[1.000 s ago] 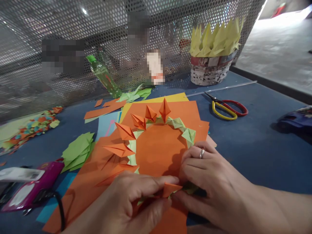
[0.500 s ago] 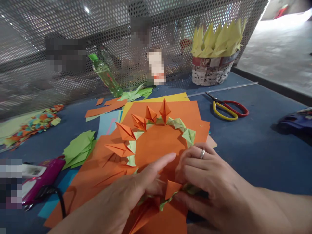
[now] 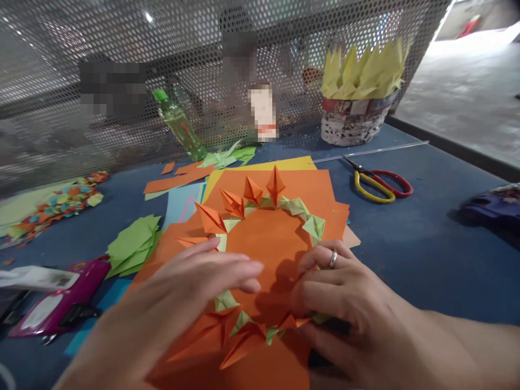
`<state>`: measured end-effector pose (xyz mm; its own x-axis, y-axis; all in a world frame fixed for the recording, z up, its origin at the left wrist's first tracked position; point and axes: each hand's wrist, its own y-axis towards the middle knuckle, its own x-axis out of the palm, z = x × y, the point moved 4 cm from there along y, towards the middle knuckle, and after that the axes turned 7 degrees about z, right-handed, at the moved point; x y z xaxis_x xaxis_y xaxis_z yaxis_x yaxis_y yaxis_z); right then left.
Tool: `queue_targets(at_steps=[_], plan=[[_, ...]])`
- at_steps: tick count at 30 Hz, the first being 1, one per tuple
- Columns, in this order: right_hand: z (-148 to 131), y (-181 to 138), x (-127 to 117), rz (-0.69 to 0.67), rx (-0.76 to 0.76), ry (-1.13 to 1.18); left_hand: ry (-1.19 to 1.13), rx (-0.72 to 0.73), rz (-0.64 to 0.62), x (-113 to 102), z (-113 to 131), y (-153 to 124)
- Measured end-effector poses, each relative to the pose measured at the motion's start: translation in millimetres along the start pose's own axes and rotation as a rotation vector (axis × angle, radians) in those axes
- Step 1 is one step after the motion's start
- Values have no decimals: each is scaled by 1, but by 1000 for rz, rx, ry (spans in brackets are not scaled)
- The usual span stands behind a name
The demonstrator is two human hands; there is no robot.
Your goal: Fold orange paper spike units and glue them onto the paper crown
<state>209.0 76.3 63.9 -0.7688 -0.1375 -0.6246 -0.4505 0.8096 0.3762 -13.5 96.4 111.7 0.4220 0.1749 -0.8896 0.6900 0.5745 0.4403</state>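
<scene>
A ring of folded pale-green paper (image 3: 297, 206) lies on a sheet of orange paper (image 3: 320, 187). Pointed orange folded-paper pieces (image 3: 276, 187) stick outward along its far, left and near sides, while the right side shows bare green folds. My right hand (image 3: 357, 292) pinches the ring at its lower right, beside an orange piece near its fingertips; the exact grip is partly hidden. Fingers stretched out and holding nothing, my left hand (image 3: 179, 292) hovers over the ring's left side and covers part of it.
Scissors (image 3: 376, 184) and a clear ruler (image 3: 374, 151) lie at right. Behind stand a paper basket with yellow points (image 3: 355, 122) and a green-capped bottle (image 3: 179, 127) against perforated metal. At left are green paper pieces (image 3: 132, 244) and a purple device (image 3: 69, 298).
My left hand has lifted off the near part of the ring and moved up and left, fingers spread. The right hand keeps its hold; the near orange piece now sits lower.
</scene>
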Motion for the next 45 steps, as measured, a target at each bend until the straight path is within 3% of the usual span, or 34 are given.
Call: queue_targets(at_steps=[2,3,5,7,16,45], plan=[[0,-2,0,20,-1,9,7,117,-37,12,9,2],[0,-3,0,25,-3,8,26,150,22,15,14,4],[0,-3,0,31,-2,-5,34,103,159,20,20,9],[1,-3,0,33,-1,-19,62,64,167,26,24,12],[-1,2,1,-5,-31,-22,49,48,93,23,28,18],[8,-2,12,20,-116,-138,-56,20,124,23,25,16]])
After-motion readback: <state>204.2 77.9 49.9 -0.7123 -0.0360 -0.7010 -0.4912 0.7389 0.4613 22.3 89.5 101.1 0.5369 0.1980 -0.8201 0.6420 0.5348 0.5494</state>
